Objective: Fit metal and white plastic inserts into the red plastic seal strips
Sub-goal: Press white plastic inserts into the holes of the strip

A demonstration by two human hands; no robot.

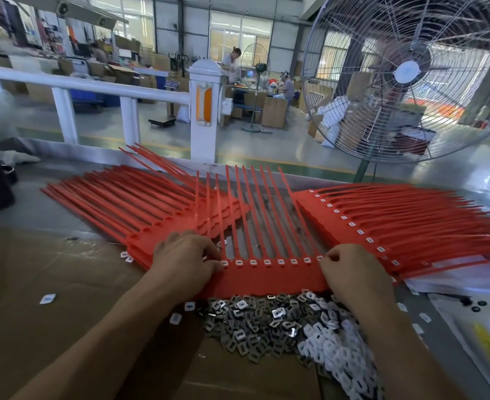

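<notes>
Watch the red seal strip [269, 277] lying across the table [21, 255] just in front of you, between the two stacks of strips: its row of white inserts [266, 261] looks seated, but press unevenly at either end and one could tilt in its slot or pop out, and a nudge toward you would push the strip into the heap of loose metal and white inserts [281, 321] touching its near edge. Your left hand [184, 259] curls over the strip's left end, fingertips pressing at the last insert. Your right hand [353, 277] curls over the right end, fingertips pinched at the insert there; I cannot tell whether it holds a loose piece.
</notes>
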